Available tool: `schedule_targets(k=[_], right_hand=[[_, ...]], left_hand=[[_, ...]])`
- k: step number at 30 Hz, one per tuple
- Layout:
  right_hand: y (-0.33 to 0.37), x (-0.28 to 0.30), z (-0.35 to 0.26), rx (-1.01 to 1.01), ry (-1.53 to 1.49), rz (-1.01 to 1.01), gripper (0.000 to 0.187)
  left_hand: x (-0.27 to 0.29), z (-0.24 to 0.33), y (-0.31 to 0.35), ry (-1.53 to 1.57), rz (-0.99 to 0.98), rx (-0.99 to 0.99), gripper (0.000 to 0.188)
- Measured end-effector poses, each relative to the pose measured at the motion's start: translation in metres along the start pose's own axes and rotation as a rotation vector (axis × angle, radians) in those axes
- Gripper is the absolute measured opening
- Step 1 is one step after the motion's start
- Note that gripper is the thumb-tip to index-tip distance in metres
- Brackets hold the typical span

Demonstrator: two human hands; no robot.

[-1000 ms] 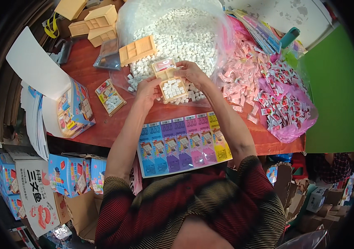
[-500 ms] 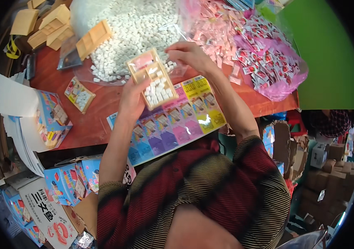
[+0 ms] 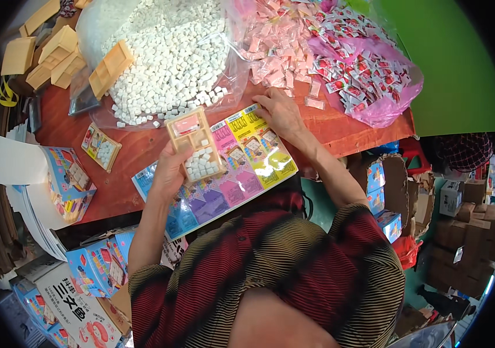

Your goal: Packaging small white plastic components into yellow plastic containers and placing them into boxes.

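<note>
One divided tray [image 3: 212,145], left edge gripped by left hand [image 3: 171,170]; right hand [image 3: 284,115] near printed sheet [image 3: 241,187], grip unclear.

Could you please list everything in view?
Filled tray: one, tan, in left hand
Printed sheet: at least one, multicoloured, below tray
Cubes: many, white, on clear plastic
Plain packets: many, pink, right of cubes
Printed packets: many, red and white, on pink bag
Spare trays: several, tan, upper left
Small package: one, yellow and white, left on table
Table: one, red, under goods
Printed boxes: several, mainly blue, left and lower right
Carton: one, white, lower left
Board: one, green, right
Shipping boxes: several, brown, lower right
Shirt: one, striped red, black and yellow, bottom
Left hand: one, bare, holding tray
Right hand: one, bare, near sheet's corner
</note>
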State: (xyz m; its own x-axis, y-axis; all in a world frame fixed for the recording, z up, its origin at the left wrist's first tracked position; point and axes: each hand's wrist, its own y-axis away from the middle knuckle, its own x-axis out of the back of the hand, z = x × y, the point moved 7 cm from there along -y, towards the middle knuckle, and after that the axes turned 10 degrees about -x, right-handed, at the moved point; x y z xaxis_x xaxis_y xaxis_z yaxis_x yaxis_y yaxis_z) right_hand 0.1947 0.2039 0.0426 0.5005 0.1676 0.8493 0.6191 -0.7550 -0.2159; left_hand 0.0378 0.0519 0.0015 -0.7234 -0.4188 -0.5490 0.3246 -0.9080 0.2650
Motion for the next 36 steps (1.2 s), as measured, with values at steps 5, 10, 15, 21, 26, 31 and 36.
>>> schedule_targets(k=[5,10,15,21,26,31,36], right_hand=[[0.001,-0.003,0.001,-0.004,-0.040,0.064,0.016],[0.006,-0.003,-0.002,0.031,0.012,0.104,0.011],[0.003,-0.009,0.004,-0.029,-0.031,0.087,0.008],[0.046,0.034,-0.038,0.404,-0.007,0.132,0.014],[0.065,0.065,-0.025,0.103,-0.606,0.107,0.010],[0.067,0.134,0.010,-0.052,-1.046,0.320,0.003],[0.038,0.178,0.007,-0.133,-1.254,0.590,0.007]], left_hand=[[-0.021,-0.015,-0.023,0.115,-0.005,-0.067,0.035],[-0.026,-0.021,-0.026,0.099,0.127,-0.068,0.035],[-0.022,-0.023,-0.025,0.224,0.173,-0.037,0.035],[-0.008,-0.025,-0.022,0.287,0.279,-0.129,0.036],[-0.012,-0.023,-0.023,0.296,0.270,-0.110,0.035],[-0.014,-0.019,-0.022,0.297,0.244,-0.128,0.033],[-0.020,-0.021,-0.027,0.202,0.232,-0.174,0.035]])
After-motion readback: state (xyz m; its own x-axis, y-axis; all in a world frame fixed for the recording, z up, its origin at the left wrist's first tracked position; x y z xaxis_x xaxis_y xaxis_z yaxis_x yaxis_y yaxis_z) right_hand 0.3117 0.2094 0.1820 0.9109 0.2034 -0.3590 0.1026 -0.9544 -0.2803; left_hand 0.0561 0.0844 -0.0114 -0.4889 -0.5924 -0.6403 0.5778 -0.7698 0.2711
